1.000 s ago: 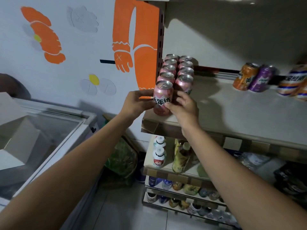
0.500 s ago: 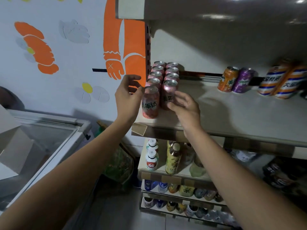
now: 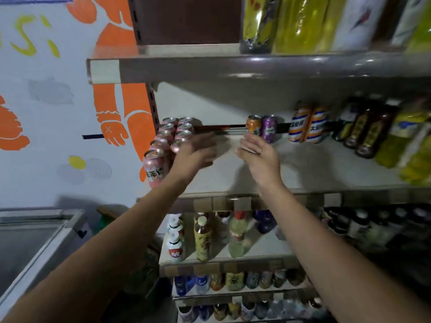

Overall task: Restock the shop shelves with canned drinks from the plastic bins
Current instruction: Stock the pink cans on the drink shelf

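Pink cans are stood in two rows at the left end of the middle shelf, lined up from the back wall toward the front edge. The front can of the left row is set nearest that edge, with its label turned outward. The left hand is held just right of these rows, above bare shelf. Its fingers are stretched forward and nothing is gripped. Blur hides whether the nearest can is touched. The right hand is raised with the palm turned leftward, its fingers straight and loosely apart, and nothing is held.

Just behind it, an orange can and a purple can are stood side by side at the back of the shelf. Two striped cans are placed further right, followed by dark bottles.

Yellow packages are kept on the top shelf. Bottled drinks are ranged on the lower shelves. A chest freezer is seen at lower left.
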Available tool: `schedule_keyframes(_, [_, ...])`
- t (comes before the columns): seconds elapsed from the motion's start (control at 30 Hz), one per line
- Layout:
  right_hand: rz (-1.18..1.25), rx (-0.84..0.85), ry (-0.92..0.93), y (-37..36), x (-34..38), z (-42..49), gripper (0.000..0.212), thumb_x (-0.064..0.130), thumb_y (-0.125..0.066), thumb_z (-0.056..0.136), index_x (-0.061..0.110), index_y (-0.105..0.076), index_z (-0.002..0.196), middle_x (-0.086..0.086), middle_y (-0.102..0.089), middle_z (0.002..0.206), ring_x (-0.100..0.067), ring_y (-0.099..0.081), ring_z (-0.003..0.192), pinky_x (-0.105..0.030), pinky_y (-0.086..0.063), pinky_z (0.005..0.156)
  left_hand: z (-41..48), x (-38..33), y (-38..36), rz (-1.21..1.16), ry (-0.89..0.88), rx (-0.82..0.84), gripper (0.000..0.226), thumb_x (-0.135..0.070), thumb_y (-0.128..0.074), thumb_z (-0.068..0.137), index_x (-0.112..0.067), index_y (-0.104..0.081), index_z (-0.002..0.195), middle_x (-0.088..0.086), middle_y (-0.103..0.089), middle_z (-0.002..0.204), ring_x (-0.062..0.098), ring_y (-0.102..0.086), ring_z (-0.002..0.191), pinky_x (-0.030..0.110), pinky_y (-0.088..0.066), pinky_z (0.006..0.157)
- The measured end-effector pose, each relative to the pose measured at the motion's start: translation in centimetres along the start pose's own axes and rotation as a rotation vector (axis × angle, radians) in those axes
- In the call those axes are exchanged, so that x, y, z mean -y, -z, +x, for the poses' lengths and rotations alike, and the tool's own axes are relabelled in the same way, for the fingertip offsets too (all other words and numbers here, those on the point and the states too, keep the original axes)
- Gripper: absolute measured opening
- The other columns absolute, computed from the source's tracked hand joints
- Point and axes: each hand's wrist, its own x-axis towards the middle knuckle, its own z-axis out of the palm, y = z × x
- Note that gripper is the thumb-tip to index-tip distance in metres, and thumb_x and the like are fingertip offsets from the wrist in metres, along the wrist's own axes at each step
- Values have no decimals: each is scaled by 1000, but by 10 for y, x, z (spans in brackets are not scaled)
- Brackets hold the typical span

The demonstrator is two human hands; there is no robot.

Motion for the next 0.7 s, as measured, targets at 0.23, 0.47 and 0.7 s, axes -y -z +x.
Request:
schedule_keyframes(0.23, [-55,-241,79,118,40,-15,43,-5,-73,85,7,-62,125,-2,-70,108,-7,-66,103,-16,-51,83,-2,-25,-123,48,-67,213,36,-2,-60,94,-20,-62,126,11,-69,118,27,-68,105,45,-57,95])
schedule_keyframes(0.47, [-163,-504,139,241,94,-63,47,-1,-74,87,7,-60,131,-6,-69,114,-7,-64,101,-5,-49,76,-17,-40,-253,-27,-80,426,43,3,-56,95,-15,-60,133,17,-67,123,26,-67,100,43,-57,90])
schedule_keyframes(0.7, [-231,-668,196,327,136,-120,41,-3,-72,87,10,-63,125,-7,-70,116,-15,-64,114,-13,-53,81,-59,-62,-358,-97,-107,605,34,2,-58,95,-24,-65,117,5,-68,107,23,-67,96,46,-56,92])
